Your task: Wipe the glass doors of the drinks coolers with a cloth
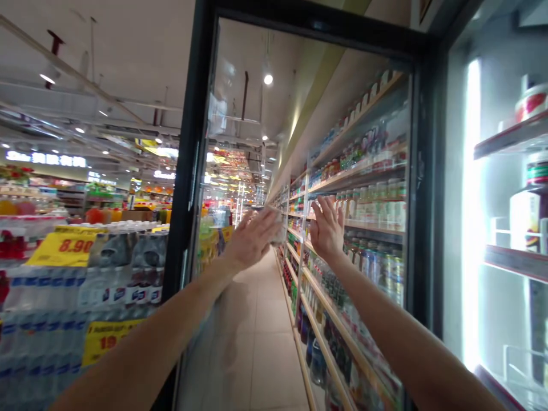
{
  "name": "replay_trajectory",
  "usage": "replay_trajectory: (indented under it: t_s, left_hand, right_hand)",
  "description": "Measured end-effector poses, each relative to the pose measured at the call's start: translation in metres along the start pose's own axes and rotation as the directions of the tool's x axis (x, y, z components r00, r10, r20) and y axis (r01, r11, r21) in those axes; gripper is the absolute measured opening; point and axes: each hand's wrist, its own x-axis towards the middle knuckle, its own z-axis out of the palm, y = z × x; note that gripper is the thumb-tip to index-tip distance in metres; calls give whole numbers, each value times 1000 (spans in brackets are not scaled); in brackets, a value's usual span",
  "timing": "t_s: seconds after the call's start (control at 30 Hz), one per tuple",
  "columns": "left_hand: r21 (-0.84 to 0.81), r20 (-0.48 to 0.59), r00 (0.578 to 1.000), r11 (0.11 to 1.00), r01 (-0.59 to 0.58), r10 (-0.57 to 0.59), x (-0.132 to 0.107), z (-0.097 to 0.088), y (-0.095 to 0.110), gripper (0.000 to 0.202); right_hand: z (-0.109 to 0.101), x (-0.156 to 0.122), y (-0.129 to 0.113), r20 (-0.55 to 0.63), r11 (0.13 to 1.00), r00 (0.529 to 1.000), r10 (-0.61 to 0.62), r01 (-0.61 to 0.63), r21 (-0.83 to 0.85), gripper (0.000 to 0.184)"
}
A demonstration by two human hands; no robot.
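Observation:
A glass cooler door (pixel 240 354) with a black frame stands swung open in front of me. My left hand (pixel 253 238) lies over a pale, crumpled cloth (pixel 277 228) at the middle of the pane, its fingers stretched toward the right. Part of the cloth is hidden under the hand, and motion blurs it. To the right of it, my right hand (pixel 327 228) is raised close to the glass with fingers spread and slightly bent, nothing in it. Whether its fingertips touch the pane I cannot tell.
At the right, the lit cooler holds bottles (pixel 526 211) on shelves (pixel 516 262). Through or in the glass show long drink shelves (pixel 357 171) beside a tiled aisle (pixel 274 319). Stacked bottle packs (pixel 115 285) with yellow price signs (pixel 64 246) stand left of the door.

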Motion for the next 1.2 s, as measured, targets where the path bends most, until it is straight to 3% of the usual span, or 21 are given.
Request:
replay_trajectory:
  t_s: [0.03,0.1,0.13,0.17,0.27,0.33,0.37,0.43,0.53,0.57,0.6,0.67,0.73,0.77,0.83,0.9,0.93,1.0,1.07,1.13,1.2]
  left_hand:
    - [26,-61,985,987,161,-159,0,-3,-8,46]
    - [31,-194,857,870,492,-477,0,-8,-21,46]
    - [19,-224,801,820,572,-554,0,-9,-23,46]
    - [13,-221,793,811,584,-568,0,-9,-22,46]
    - [9,-43,969,969,245,-245,-3,-5,-4,48]
    - [-20,67,997,999,-25,27,-5,-4,1,49]
    - [-20,82,995,998,-53,55,-6,-4,-2,48]
    - [23,-14,986,985,169,-168,-5,-9,-14,47]
    - [9,-164,825,836,549,-540,-4,-13,-24,47]
    - [0,-154,828,838,546,-539,-3,-12,-21,47]
    - [-3,-112,875,881,473,-470,-4,-11,-15,47]
    - [-27,3,983,983,184,-184,-4,-6,1,47]
    - [-64,70,995,995,-70,74,-3,-1,10,47]
    - [-66,69,992,993,-97,101,-2,0,9,47]
    - [-33,-24,992,992,119,-120,3,-1,0,48]
    - [-41,-159,887,900,433,-434,9,-1,-11,52]
    - [-67,-185,849,868,492,-495,12,0,-13,55]
    - [-123,-138,915,923,365,-380,17,3,-8,58]
    - [-193,-67,992,977,95,-110,23,10,5,61]
    - [-238,-78,997,971,-34,16,29,19,19,65]
    - [-236,-132,991,971,-25,-6,35,25,25,67]
  right_hand:
    - [0,0,0,3,1000,1000,0,0,-1,45]
    - [0,0,0,6,1000,1000,3,-3,-4,45]
    - [1,-1,0,8,1000,1000,6,-6,-6,45]
    - [1,-1,0,12,1000,1000,9,-9,-7,45]
    - [1,-1,-1,23,1000,1000,16,-16,-14,43]
    - [0,0,-1,23,1000,1000,14,-14,-21,43]
    - [0,0,-1,17,1000,1000,12,-11,-23,42]
    - [-1,1,-1,3,1000,1000,6,-6,-25,42]
    - [-2,1,-2,3,1000,1000,9,-9,-28,43]
    - [-2,1,-2,7,1000,1000,14,-14,-27,43]
    - [-2,1,-2,12,1000,1000,19,-19,-25,43]
    - [-2,0,-2,23,1000,999,23,-22,-17,43]
    - [-1,0,-2,29,1000,999,20,-19,-9,44]
    - [-1,0,-2,30,1000,999,17,-17,-5,45]
    - [0,0,-1,27,1000,1000,16,-16,6,45]
    - [1,-1,0,25,1000,1000,19,-19,17,45]
    - [1,-1,1,26,999,999,24,-24,22,45]
    - [-1,-2,2,26,999,999,30,-31,36,44]
    - [-5,0,0,4,998,1000,20,-20,65,43]
    - [-9,4,-9,-33,991,999,-20,24,135,43]
    - [-11,11,-26,-45,959,992,-122,129,251,45]
